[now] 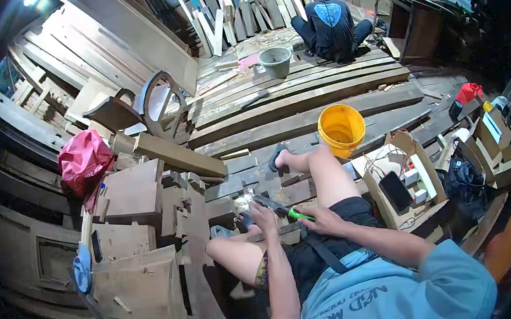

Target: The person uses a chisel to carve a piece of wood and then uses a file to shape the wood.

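My right hand point(326, 221) is closed round the green handle of a tool point(301, 214) with a flat, dark grey blade. The blade points up and left, reaching over my lap to my left hand. My left hand point(264, 217) is closed beside the blade, its fingers bent together. Whether it grips the blade or a small piece is too small to tell. Below both hands are my bent legs, in dark shorts. Pale shavings point(244, 202) lie on the boards just beyond the left hand.
A yellow bucket point(342, 132) stands past my right knee. To the right, a cardboard box point(406, 218) holds a phone point(396, 192) and wires. Wooden blocks point(137, 279) and a pink bag point(85, 162) are at left. Farther off are a grey bucket point(275, 62) and a seated person point(331, 26).
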The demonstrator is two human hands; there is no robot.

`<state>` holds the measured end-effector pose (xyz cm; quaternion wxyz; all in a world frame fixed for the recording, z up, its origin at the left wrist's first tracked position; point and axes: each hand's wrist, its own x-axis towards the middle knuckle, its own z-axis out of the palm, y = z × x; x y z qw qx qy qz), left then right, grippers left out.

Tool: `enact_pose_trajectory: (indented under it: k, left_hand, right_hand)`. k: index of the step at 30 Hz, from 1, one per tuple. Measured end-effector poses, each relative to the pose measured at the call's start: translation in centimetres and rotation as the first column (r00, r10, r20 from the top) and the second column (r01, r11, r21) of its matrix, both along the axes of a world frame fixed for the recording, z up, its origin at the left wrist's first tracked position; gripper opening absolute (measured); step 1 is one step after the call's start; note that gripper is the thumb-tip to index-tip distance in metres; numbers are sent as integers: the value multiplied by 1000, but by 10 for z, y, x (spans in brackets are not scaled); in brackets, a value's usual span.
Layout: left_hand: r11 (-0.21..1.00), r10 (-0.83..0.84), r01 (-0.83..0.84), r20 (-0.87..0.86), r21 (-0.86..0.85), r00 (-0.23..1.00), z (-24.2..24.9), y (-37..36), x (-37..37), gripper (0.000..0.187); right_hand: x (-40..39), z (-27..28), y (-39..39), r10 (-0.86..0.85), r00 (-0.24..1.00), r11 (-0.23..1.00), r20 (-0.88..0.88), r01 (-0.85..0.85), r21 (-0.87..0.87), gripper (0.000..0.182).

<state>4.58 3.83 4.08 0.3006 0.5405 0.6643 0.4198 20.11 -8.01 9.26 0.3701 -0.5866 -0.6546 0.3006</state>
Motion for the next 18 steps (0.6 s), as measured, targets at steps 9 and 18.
enact_pose_trajectory:
  k: [9,18]
  left_hand:
    - [995,22,-25,29,100,999,-20,7,-3,40]
    - [949,-235,245,-73,200,969,-3,-20,20,35]
  right_hand:
    - [-1,-20,3,-5,1000,1000,24,6,-13,41]
    - [-9,-9,23,-209,972,954,-110,178,-241,37]
